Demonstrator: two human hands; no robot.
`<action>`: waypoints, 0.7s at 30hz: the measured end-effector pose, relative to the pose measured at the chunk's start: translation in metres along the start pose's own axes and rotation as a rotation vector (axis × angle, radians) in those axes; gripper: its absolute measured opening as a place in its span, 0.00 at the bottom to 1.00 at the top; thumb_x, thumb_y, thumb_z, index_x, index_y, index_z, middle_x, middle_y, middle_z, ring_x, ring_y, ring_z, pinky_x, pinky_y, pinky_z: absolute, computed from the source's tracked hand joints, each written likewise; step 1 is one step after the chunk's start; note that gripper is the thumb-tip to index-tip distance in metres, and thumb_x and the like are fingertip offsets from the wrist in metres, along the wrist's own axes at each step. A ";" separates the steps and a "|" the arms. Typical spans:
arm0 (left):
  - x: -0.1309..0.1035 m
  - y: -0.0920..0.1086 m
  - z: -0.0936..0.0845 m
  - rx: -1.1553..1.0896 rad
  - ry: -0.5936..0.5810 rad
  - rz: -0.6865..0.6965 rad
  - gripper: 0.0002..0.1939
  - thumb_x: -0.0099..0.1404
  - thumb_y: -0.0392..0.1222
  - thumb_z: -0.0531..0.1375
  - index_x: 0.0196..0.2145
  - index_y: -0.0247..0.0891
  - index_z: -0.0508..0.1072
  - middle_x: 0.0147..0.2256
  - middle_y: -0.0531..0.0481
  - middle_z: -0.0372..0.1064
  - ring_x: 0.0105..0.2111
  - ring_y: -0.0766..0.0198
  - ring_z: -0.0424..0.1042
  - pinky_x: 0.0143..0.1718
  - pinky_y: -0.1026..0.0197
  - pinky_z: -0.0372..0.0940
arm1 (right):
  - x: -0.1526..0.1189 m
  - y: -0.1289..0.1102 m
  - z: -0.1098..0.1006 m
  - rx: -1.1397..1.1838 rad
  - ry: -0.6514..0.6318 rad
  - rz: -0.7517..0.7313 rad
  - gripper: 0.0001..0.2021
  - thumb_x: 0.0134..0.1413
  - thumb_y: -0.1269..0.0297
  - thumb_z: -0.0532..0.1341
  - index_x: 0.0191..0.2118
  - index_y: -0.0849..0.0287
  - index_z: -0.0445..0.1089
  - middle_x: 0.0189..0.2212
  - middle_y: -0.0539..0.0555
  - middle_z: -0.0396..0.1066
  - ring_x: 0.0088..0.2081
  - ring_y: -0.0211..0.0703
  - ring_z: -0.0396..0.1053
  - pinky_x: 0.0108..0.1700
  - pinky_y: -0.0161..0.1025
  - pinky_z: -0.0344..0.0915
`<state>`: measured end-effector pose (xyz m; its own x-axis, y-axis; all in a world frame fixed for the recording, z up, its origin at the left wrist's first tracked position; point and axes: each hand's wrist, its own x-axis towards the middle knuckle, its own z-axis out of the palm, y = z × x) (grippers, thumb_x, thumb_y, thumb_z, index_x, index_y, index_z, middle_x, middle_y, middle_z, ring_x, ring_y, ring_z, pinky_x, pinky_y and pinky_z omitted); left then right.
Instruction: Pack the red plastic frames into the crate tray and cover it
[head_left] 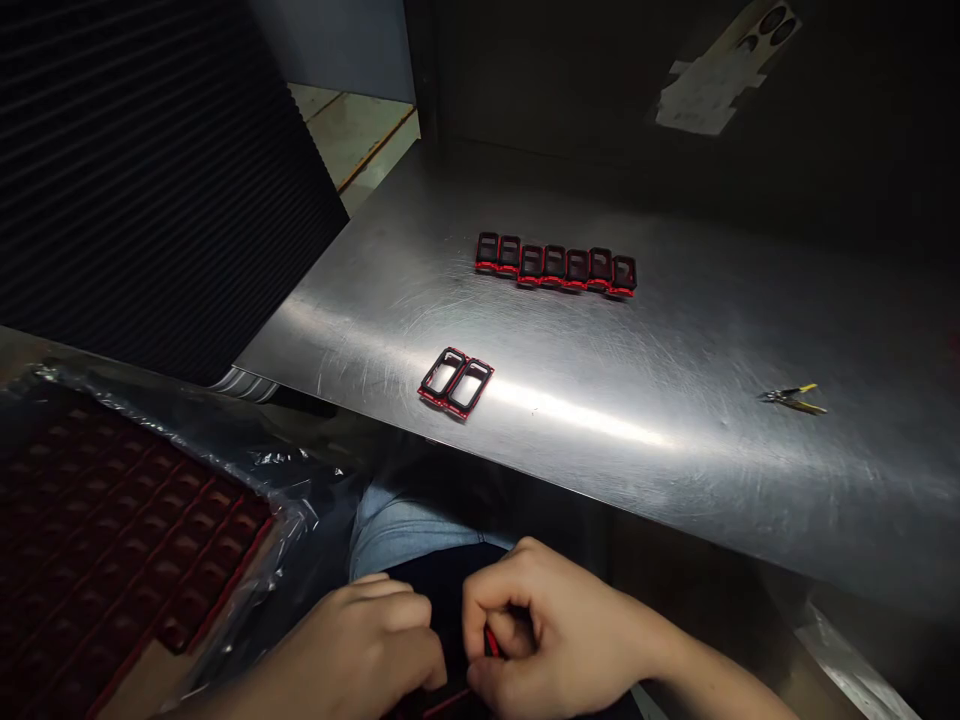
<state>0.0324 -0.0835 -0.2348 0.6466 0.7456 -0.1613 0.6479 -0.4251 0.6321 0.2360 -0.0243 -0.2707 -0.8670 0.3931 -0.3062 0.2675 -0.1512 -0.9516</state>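
Low over my lap, my left hand [367, 640] and my right hand [555, 630] are close together, fingers curled. Between them shows a red-and-black frame [447, 705], mostly hidden by the hands and cut off by the bottom edge. My right thumb and forefinger pinch its red edge. The left fingers bend down onto the same dark piece. On the metal table ahead, two red-and-black rectangular frames [456, 383] lie side by side near the front edge. Farther back, a row of several similar frames [555, 262] stands in a slightly stepped line.
Yellow-handled pliers [793, 399] lie on the right of the metal table [675, 350]. Lower left, many red-and-black frames [127, 530] fill a container lined with clear plastic [300, 510]. A black ribbed panel [165, 180] rises at the left. Taped paper [697, 100] hangs behind.
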 end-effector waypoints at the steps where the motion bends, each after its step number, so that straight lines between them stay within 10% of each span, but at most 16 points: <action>1: 0.000 -0.001 0.000 -0.011 -0.012 -0.003 0.08 0.50 0.34 0.63 0.23 0.41 0.65 0.24 0.58 0.69 0.25 0.67 0.66 0.25 0.65 0.55 | 0.001 -0.001 0.000 -0.031 -0.012 -0.005 0.05 0.42 0.72 0.67 0.24 0.61 0.69 0.12 0.36 0.53 0.15 0.24 0.51 0.19 0.24 0.50; 21: 0.008 0.001 -0.003 -0.088 -0.182 -0.139 0.05 0.48 0.33 0.63 0.23 0.41 0.71 0.26 0.58 0.74 0.27 0.67 0.70 0.32 0.67 0.61 | 0.005 0.005 -0.002 0.001 -0.084 -0.073 0.08 0.38 0.78 0.65 0.23 0.60 0.66 0.12 0.36 0.53 0.15 0.24 0.53 0.19 0.21 0.50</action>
<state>0.0374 -0.0762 -0.2331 0.6205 0.6857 -0.3806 0.7034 -0.2720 0.6567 0.2340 -0.0214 -0.2765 -0.9162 0.3261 -0.2327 0.2019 -0.1257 -0.9713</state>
